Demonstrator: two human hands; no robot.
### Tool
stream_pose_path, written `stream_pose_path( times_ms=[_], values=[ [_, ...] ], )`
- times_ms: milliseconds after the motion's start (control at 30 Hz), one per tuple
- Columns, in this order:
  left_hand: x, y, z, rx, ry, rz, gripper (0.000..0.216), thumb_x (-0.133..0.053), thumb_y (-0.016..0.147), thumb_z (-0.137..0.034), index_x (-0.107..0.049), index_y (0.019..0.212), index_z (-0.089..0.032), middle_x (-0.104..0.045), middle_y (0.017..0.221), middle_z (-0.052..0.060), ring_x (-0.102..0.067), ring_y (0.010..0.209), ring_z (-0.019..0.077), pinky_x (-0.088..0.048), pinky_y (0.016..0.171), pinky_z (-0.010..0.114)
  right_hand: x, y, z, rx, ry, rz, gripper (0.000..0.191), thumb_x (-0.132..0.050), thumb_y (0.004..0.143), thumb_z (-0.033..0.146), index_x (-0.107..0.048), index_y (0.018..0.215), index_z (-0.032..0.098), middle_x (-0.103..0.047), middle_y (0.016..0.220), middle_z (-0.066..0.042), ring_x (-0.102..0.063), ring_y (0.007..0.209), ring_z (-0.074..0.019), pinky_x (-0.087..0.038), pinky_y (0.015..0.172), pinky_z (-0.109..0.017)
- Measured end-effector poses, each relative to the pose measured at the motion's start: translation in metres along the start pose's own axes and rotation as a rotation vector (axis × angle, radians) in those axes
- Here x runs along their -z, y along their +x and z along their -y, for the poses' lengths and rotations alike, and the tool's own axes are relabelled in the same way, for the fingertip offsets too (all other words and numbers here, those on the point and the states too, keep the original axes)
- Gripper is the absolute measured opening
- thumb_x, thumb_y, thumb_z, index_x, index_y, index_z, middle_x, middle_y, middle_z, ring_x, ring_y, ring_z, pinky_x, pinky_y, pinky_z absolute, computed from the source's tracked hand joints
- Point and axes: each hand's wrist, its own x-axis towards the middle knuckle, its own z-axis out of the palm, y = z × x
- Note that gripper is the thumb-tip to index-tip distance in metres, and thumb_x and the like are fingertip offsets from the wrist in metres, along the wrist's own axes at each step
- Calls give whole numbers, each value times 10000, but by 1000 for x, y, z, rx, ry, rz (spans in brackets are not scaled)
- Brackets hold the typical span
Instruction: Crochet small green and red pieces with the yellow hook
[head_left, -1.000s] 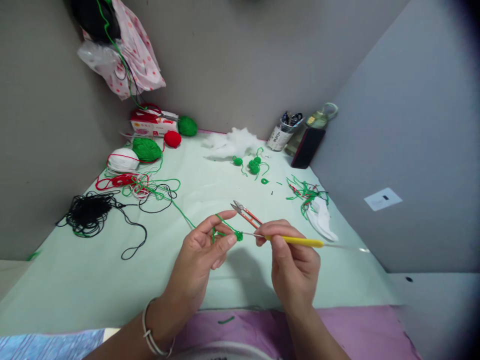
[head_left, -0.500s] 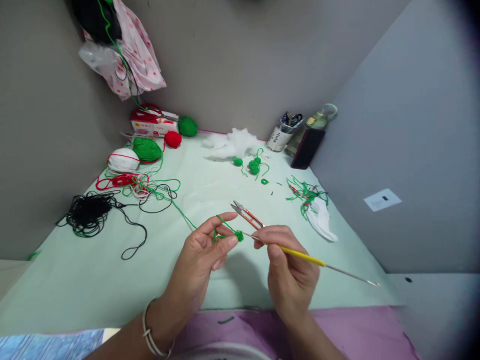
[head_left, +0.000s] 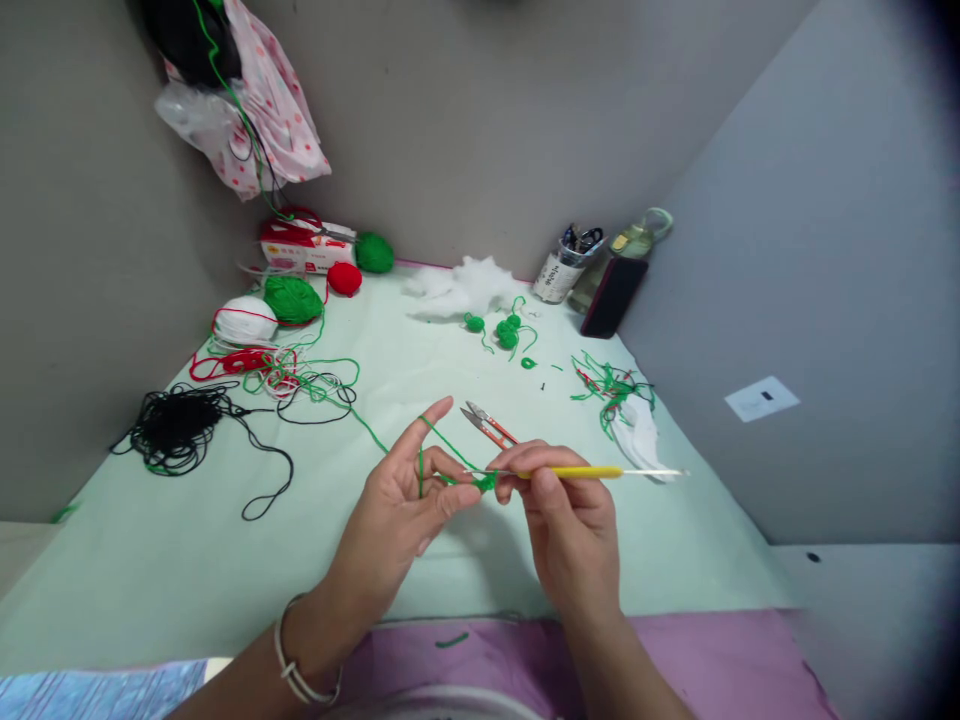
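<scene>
My left hand (head_left: 401, 500) pinches a small green crochet piece (head_left: 487, 482) between thumb and finger. Green yarn (head_left: 450, 443) runs over its raised index finger and down to the piece. My right hand (head_left: 566, 510) is closed round the yellow grip of a crochet hook (head_left: 581, 472), which lies nearly level. The hook's tip is at the green piece, its other metal end pointing right. Just beyond my right fingers lie orange-handled thread snips (head_left: 489, 422) on the pale green cloth, their handles partly hidden.
At left are a black cord heap (head_left: 178, 425), a white yarn ball (head_left: 245, 321) and a green yarn ball (head_left: 292, 299). White stuffing (head_left: 466, 287) and small green crocheted pieces (head_left: 508, 333) lie behind. A phone (head_left: 615, 297) and yarn scraps (head_left: 611, 385) are at right.
The hook has swung from a downward slant to nearly level, and my right hand has shifted slightly left. My left index finger has risen, pulling the yarn into a longer stretch.
</scene>
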Motion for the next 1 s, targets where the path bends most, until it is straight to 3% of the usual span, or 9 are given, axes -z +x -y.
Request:
stream_pose_path(
  times_ms=[133, 233, 367, 467, 567, 1000],
  values=[
    [-4, -7, 10, -233, 238, -182, 787, -876, 823, -269, -536, 1533, -285, -698, 780, -43, -454, 598, 93, -446, 634, 226, -1, -10, 0, 360, -621, 61, 301, -591, 969, 81, -746, 1176, 236, -769, 1043, -114, -715, 934, -238, -589, 801, -395],
    [-6, -9, 13, -228, 220, -176, 760, -867, 835, -273, -546, 1523, -287, -688, 760, -49, -475, 609, 97, -454, 637, 219, -5, -15, -3, 494, -730, 32, 394, -612, 941, 54, -739, 1258, 252, -762, 1169, -146, -728, 993, -263, -591, 801, -418],
    [-4, -6, 7, -39, 10, -29, 845, -901, 791, -301, -513, 1541, -276, -681, 786, -65, -359, 435, 22, -273, 430, 194, -8, -12, -4, 251, -319, -81, 335, -615, 991, 93, -784, 1158, 328, -806, 1087, -62, -743, 975, -226, -582, 843, -405],
    [-2, -3, 2, 13, -40, 10, 721, -874, 831, -330, -572, 1484, -278, -706, 873, -47, -315, 370, -30, -219, 413, 194, -6, -5, -2, 35, 26, -78, 182, -660, 1014, 243, -816, 1059, 325, -823, 983, -28, -718, 877, -179, -574, 751, -316],
    [-2, -2, 0, 18, -41, -5, 698, -884, 822, -316, -597, 1455, -262, -701, 861, -44, -342, 373, -36, -214, 418, 188, -3, 2, 1, -106, 201, -57, 154, -686, 1004, 323, -830, 974, 277, -811, 914, -29, -688, 751, -137, -566, 690, -268],
    [1, -2, -2, -22, 15, 25, 545, -847, 866, -301, -644, 1370, -261, -643, 858, -61, -342, 427, -28, -217, 414, 180, 4, -1, 7, -111, 151, -11, 239, -553, 1078, 286, -774, 1010, 227, -812, 954, -37, -729, 736, -125, -598, 715, -264]
  ],
)
